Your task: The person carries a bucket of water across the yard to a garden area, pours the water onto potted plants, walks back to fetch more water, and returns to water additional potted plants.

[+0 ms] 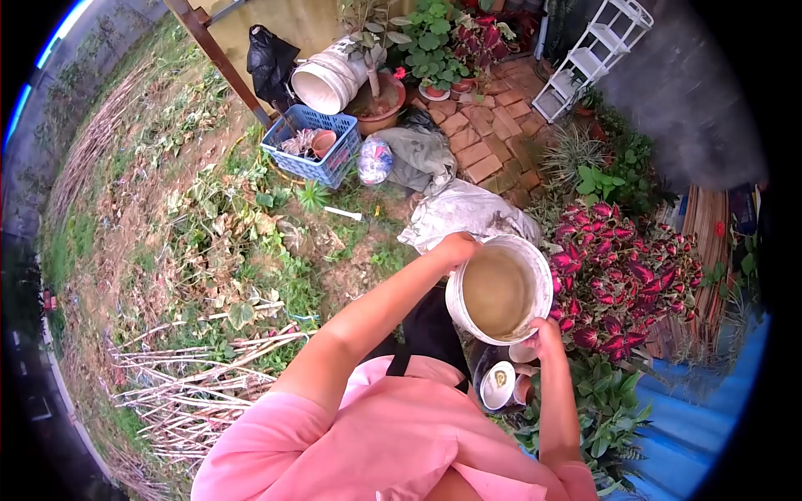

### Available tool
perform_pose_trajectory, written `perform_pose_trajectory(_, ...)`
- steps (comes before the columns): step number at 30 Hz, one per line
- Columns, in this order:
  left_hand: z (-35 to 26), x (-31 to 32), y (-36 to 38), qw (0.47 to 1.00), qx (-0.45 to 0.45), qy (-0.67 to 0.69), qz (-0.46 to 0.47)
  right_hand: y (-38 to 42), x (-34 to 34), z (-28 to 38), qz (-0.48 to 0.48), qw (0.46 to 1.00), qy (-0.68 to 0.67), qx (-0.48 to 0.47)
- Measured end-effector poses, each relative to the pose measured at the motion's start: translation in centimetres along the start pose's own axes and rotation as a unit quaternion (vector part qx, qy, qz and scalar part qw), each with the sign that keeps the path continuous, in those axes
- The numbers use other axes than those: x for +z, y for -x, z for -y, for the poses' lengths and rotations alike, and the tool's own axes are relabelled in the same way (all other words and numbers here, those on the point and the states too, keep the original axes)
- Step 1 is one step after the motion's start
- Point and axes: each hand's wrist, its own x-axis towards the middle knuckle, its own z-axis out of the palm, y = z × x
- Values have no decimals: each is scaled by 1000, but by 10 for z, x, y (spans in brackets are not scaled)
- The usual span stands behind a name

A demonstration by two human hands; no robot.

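Note:
A white bucket [541, 275] of murky brownish water [494, 292] is held out in front of my body, between my two hands. My left hand [458, 249] is closed on its rim at the far left side. At the near right side, my right hand [547, 336] grips the rim, with its fingers partly hidden. Just below the bucket are a small white container [498, 382] with some residue inside and a reddish-brown pot [523, 389]. Red-and-green coleus leaves [622, 275] grow close to the bucket's right.
Pale sacking [472, 213] lies on the ground beyond the bucket. Farther back stand a blue crate [313, 167], a tipped white bucket [326, 83] and a potted plant [380, 104]. Brick paving [489, 138] leads toward a white step stand [589, 54]. Dry sticks [192, 376] lie at left.

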Motion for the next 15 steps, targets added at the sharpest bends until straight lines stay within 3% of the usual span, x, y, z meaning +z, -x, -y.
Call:
perform_pose_trajectory(4, -5, -34, -89, 995, -53, 37, -78, -55, 43, 61, -30, 999, 24, 12)
perform_pose_trajectory(9, -13, -93, -167, 988, -82, 99, -81, -143, 77, 118, 11, 995, 74, 60)
perform_pose_trajectory(12, -53, -133, -190, 982, -87, 110, -128, -169, 121, 186, 35, 995, 78, 46)
perform_pose_trajectory(15, -95, -186, -218, 985, -95, 94, -106, -204, 161, 238, 55, 996, 58, 37)
